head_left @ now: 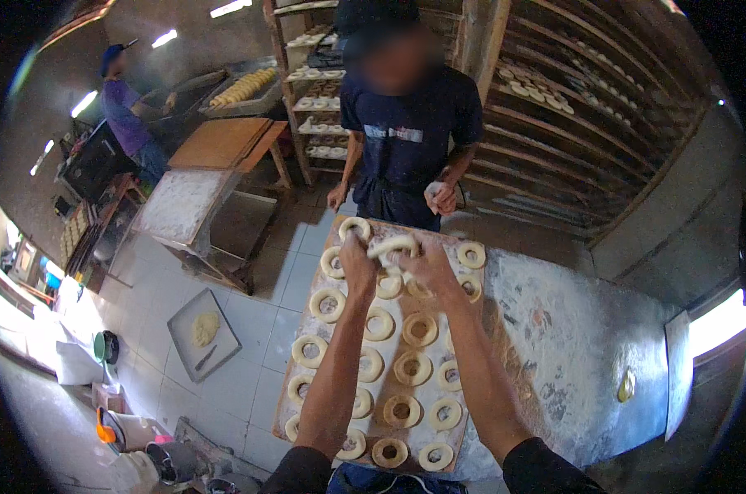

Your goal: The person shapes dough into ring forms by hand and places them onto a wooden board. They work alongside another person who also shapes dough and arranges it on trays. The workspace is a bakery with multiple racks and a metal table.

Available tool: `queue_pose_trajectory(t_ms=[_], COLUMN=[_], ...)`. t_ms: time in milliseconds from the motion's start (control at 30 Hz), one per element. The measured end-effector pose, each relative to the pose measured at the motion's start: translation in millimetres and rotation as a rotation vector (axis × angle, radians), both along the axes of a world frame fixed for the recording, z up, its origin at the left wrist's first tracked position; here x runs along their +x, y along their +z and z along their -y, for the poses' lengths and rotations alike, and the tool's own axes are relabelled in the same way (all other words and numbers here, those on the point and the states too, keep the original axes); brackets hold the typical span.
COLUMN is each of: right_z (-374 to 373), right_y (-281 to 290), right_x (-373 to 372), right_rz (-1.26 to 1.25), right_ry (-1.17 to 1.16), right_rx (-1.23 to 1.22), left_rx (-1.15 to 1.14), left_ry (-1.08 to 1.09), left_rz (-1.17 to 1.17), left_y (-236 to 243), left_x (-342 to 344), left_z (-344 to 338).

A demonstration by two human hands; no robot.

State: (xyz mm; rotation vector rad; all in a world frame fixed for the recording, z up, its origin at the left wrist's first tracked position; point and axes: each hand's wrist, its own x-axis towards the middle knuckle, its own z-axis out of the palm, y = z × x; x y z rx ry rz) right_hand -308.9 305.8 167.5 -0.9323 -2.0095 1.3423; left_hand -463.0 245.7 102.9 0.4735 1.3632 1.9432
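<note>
Floor tray: A grey pan sits on the tiles with a lump of pale dough inside, well apart from the work.
Left column: Dough rings line the left edge of the wooden board, a ready guide for straight, even spacing.
Left hand: Curled low at the board's far left, beside the topmost ring; whether the fingers grip anything, one cannot tell. Best lifted clear without dragging that ring out of round.
Held ring: Between the two hands, tilted and slightly blurred, over the far end of the board. The step appears to be shaping or placing it; laid flat in one motion, with its hole open and round, it should sit best.
Co-worker: A person in a dark shirt stands across the board, one hand near its far left corner.
Right hand: Fingers closed on the right side of the held ring. A light pinch seems wise, since soft dough likely stretches or dents under pressure.
Right column: More rings mark the right edge; a gap from these neighbours would probably prevent sticking.
Floured tabletop: White dust coats the surface beside the board; floured fingertips should release more cleanly.
</note>
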Motion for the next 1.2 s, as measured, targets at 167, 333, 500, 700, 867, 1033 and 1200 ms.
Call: queue_pose_trajectory(t_ms=[167, 333, 500, 700, 867, 1033, 1200], right_z=[-19, 87, 202, 264, 265, 280, 320], right_y=[-55, -97, -85, -88, -80, -79, -80], right_x=[-15, 116, 261, 353, 388, 409, 439], right_rz=[0.429, 0.115, 0.482, -0.194, 0.183, 0.115, 0.354], right_ry=[-0.454, -0.296, -0.350, -0.810, -0.878, -0.788, -0.763], right_rx=[0.188, 0.178, 0.298, -0.253, -0.048, -0.114, 0.166], left_rx=[-0.698, -0.738, -0.422, -0.418, -0.566, -0.616, -0.600], left_ry=[0.193, 0.167, 0.281, 0.311, 0.471, 0.601, 0.607], left_rz=[-0.709, -1.028, -1.181, -1.023, -0.914, -0.888, -0.897], left_y=[-23, -58, -50, -36, -22, -13, -11], left_x=[-26, -36, -34, 1, 24, 46, 78], left_z=[-15, 83, 139, 236, 316, 394, 442])
